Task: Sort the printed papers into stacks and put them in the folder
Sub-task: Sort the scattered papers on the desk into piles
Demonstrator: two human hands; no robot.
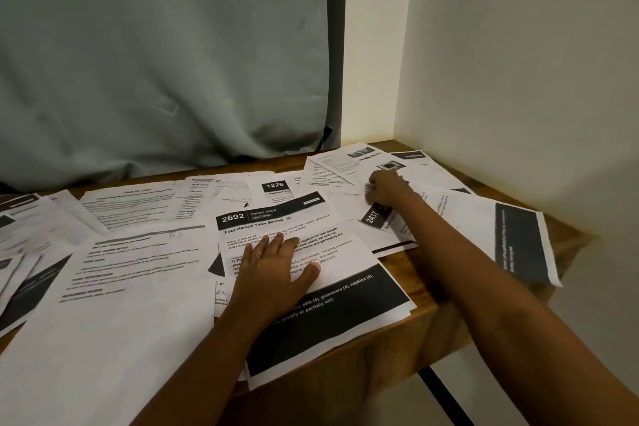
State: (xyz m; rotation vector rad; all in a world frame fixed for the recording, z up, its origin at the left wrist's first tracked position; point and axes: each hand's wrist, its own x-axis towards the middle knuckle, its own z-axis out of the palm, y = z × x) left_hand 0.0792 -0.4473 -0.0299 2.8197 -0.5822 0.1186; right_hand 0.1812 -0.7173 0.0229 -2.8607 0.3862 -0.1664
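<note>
Printed papers lie scattered over the wooden table [435,318]. My left hand [276,270] rests flat, fingers apart, on the sheet headed "2692 Four-Person Table Setting" [332,252], which has a black band along its bottom. My right hand [387,188] reaches to the far right with its fingers curled onto the sheet marked "2437" [377,228]; whether it grips the sheet I cannot tell. A sheet numbered "1226" [275,188] lies behind. A large white text sheet [114,287] lies at the left. No folder is in view.
More sheets overlap in the back right corner [349,162] and at the far left [24,228]. One sheet with a dark band [518,242] hangs over the table's right edge. A grey-green curtain [155,62] hangs behind; a white wall [518,62] stands on the right.
</note>
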